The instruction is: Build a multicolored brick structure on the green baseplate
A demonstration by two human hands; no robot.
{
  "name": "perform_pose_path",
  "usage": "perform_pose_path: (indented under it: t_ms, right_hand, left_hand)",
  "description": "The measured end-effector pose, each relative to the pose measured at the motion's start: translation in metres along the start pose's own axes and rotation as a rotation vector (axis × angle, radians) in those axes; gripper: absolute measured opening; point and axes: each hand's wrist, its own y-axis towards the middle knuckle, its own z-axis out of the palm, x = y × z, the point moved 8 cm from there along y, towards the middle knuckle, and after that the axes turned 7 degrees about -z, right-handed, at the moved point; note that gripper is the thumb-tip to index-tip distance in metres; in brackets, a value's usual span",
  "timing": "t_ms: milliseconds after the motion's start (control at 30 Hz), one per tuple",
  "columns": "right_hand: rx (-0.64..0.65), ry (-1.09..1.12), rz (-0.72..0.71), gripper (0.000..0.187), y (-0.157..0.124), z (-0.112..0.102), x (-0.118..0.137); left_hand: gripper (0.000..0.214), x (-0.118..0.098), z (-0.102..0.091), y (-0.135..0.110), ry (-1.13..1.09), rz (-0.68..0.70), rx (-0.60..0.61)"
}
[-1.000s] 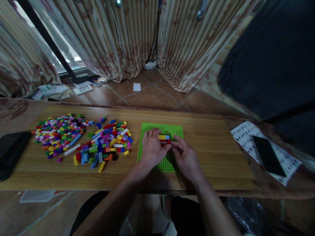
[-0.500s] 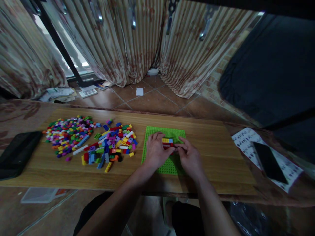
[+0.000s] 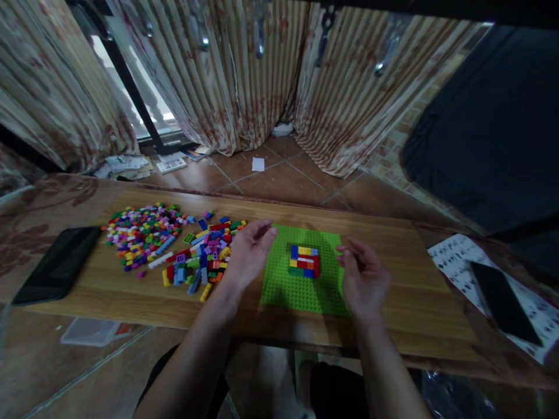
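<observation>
The small multicolour brick block (yellow, blue, red, white and green rows) is seated on the green studded baseplate, approx. midway btw the two sets of fingers and touched by neither.

The left hand is held open and relaxed, palm turned inward, w/ nothing gripped. Its fingers are loosely curled over the baseplate's far-left corner. The block is found just to the right of those fingertips and a little nearer the body, w/ a clear gap of bare green studs btw them.

The right hand is also held open, fingers bent softly and spread a bit, w/ nothing pinched. Its fingertips are placed at the baseplate's right edge. The block is found just to their left, near but apart.

Left of the left fingers, a heap of loose mixed bricks is spread on the wooden tabletop, its nearest pieces partly hidden by the left hand's back. A second heap of smaller pieces is seen further left, and beyond that a flat black case.

Well right of the right fingers, a dark phone is laid on a printed sheet. Striped curtains are hung beyond the table.
</observation>
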Motion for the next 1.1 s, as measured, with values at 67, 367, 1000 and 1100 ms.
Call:
perform_pose_path:
  t_ms: [67, 367, 1000, 1100]
  right_hand:
    - [-0.009, 0.018, -0.017, 0.028, -0.006, 0.007, 0.01]
    - [0.406, -0.067, -0.306, 0.018, -0.06, 0.084, 0.068]
    - [0.759, 0.005, -0.598, 0.019, -0.136, 0.168, 0.108]
    - [0.855, -0.038, -0.686, 0.016, -0.158, 0.179, 0.11]
  left_hand:
    - [0.029, -0.002, -0.023, 0.003, -0.045, -0.003, -0.074]
    - [0.035, -0.006, -0.102, 0.003, -0.164, -0.035, -0.288]
    - [0.034, 0.002, -0.219, -0.008, -0.07, -0.099, -0.592]
    - [0.027, 0.013, -0.239, -0.011, 0.181, -0.227, -0.592]
